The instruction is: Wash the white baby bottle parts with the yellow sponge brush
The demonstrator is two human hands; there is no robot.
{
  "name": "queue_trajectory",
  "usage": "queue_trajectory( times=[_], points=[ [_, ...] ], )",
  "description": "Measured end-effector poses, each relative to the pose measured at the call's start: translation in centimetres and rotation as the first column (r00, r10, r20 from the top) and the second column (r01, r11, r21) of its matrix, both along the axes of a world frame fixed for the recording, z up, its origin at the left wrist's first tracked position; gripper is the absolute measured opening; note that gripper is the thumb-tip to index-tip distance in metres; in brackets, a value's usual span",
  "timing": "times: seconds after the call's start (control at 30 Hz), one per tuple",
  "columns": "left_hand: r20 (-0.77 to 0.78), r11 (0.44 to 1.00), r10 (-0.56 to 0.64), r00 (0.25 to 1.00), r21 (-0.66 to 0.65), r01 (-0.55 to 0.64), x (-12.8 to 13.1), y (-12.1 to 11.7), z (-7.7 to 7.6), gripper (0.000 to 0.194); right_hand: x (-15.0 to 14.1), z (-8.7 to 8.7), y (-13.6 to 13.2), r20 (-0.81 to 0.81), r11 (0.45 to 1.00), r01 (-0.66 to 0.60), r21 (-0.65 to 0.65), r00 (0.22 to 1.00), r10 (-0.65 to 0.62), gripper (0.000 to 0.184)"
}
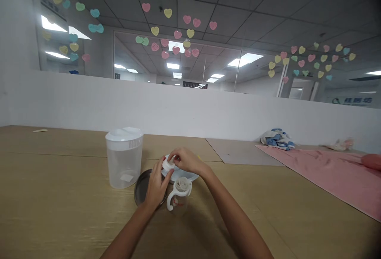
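Observation:
A small white round cap (168, 165) is held up in my left hand (158, 183), between thumb and fingers. My right hand (185, 160) is closed, its fingertips pinched at the cap's upper side; whether they grip a separate small part is hidden. Just below the hands stands a clear cup (179, 203) with a white handle and collar (180, 189). Behind the cup, partly covered by my hands, lies a pale blue-white plate (190, 177). A dark round metal dish (141, 187) sits beside my left hand, partly hidden by it.
A translucent plastic container with a white lid (124, 158) stands to the left of the dish. On the right are a pink cloth (330, 175), a crumpled blue-and-white cloth (277, 139) and a grey sheet (241, 152). A low white wall (178, 110) borders the table's back.

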State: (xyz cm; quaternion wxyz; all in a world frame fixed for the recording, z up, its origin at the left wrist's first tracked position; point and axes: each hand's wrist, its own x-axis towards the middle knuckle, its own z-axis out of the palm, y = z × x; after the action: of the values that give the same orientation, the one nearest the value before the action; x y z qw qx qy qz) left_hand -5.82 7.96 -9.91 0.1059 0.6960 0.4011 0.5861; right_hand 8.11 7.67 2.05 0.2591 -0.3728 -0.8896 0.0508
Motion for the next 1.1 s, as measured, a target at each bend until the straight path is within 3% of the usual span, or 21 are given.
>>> queue_trajectory(
  times=[0.1,0.23,0.37,0.53,0.63,0.8,1.0,1.1],
  points=[
    [0.001,1.0,0.005,1.0,-0.003,-0.005,0.0,0.0,0.2,0.041,-0.2,-0.4,0.0,-0.024,0.995,-0.059,-0.076,0.998,0.057,0.033],
    [0.009,1.0,-0.006,1.0,-0.008,0.006,0.0,-0.2,0.4,0.038,-0.3,-0.8,0.2,-0.081,0.996,0.028,-0.089,0.996,-0.035,0.052],
    [0.044,1.0,0.017,0.999,0.013,-0.018,0.1,-0.4,0.4,0.04,-0.1,-0.7,0.3,-0.057,0.99,0.016,-0.142,0.998,-0.024,0.019],
    [0.04,0.995,0.055,0.998,0.083,-0.058,0.1,-0.6,0.3,0.039,0.2,-0.4,0.2,-0.116,0.985,-0.089,-0.145,0.991,0.072,0.011],
    [0.018,0.988,0.078,0.997,0.133,-0.08,0.1,-0.8,0.4,0.039,0.5,-0.2,0.3,-0.176,0.955,-0.165,-0.246,0.977,0.124,0.01],
    [-0.002,0.974,0.088,0.996,0.211,-0.085,0.1,-1.4,0.9,0.036,1.6,0.1,0.5,-0.303,0.859,-0.268,-0.437,0.943,0.14,0.018],
    [0.022,0.968,0.068,0.997,0.239,-0.072,-0.2,-1.6,1.6,0.036,1.7,0.3,0.6,-0.397,0.802,-0.328,-0.5,0.91,0.125,0.028],
    [0.023,0.986,-0.001,1.0,0.167,-0.003,-0.4,-1.5,1.5,0.045,1.9,1.0,0.2,-0.402,0.813,-0.326,-0.482,0.907,0.125,0.03]
  ],
)
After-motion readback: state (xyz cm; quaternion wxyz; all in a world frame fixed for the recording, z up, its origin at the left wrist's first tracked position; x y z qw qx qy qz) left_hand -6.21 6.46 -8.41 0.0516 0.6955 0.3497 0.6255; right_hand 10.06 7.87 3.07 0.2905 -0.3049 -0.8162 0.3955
